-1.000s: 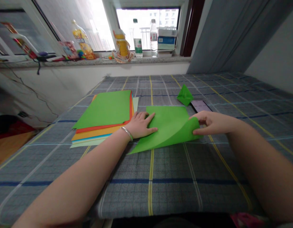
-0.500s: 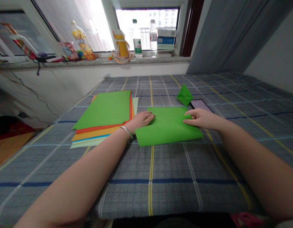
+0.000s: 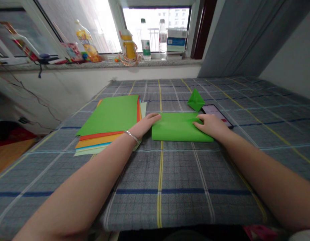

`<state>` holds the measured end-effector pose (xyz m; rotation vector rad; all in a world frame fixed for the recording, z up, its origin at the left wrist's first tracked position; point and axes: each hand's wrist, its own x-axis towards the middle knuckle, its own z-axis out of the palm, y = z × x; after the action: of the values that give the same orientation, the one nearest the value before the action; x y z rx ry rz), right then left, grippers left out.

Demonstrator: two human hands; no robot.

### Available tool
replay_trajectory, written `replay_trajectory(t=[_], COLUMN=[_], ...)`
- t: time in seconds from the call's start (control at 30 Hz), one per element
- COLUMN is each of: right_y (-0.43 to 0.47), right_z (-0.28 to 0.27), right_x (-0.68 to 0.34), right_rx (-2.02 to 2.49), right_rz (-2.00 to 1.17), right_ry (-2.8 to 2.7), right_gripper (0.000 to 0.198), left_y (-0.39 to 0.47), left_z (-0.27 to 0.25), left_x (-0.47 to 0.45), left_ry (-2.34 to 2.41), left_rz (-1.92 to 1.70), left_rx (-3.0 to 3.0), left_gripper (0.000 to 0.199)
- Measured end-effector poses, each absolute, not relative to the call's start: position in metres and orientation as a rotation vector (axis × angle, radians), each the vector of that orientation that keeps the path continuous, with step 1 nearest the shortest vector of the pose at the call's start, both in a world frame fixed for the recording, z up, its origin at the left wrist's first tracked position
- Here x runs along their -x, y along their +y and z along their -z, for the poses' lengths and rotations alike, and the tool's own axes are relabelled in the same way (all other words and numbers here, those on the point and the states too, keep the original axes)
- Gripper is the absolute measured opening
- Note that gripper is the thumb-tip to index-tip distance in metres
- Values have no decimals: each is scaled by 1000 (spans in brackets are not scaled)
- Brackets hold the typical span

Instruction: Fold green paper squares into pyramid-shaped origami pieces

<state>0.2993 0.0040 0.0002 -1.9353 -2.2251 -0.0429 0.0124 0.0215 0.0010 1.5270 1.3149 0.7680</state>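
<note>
A sheet of green paper [image 3: 180,131] lies folded over on the cloth in front of me, its rounded fold towards me. At its far left corner my left hand [image 3: 149,122] rests with the fingers stretched out along the edge. On the right side my right hand [image 3: 209,124] grips the paper near the far edge, thumb on top; the undersides of its fingers are hidden. Behind the paper stands a small folded green paper shape [image 3: 195,100]. Left of my left hand is a stack of coloured paper [image 3: 112,113], green on top.
A phone [image 3: 216,112] lies behind my right hand, its screen lit. The surface is covered by a grey checked cloth [image 3: 180,187]. Bottles [image 3: 145,43], a yellow cup [image 3: 129,48] and boxes [image 3: 177,42] stand on the windowsill [image 3: 107,64].
The near flap of the green paper has been turned over, away from me, so the sheet now looks narrower. My left hand has shifted slightly away from me, and more of the phone shows.
</note>
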Motion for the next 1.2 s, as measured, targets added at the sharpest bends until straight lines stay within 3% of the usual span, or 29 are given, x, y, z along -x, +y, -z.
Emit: replay_trajectory(t=[0.33,0.63,0.93,1.2], right_y=[21,21,19,20], right_z=[19,19,18,17], right_x=[-302,-302,-298,-301], right_rx=[1883,1926,1997,1980], right_rz=[191,149,160,92], right_ry=[-2213,-2173,-2158,-2095], right_gripper=[29,28,28,22], left_y=[27,25,25,19], left_z=[11,14,12,9], left_x=[-13,-21,-21,-26], left_ry=[1458,1623,1664,1493], left_rz=[-686,-431,-572,-926], left_rx=[-1932,-2352,-2218,-1496], left_gripper=[78,69,75,105])
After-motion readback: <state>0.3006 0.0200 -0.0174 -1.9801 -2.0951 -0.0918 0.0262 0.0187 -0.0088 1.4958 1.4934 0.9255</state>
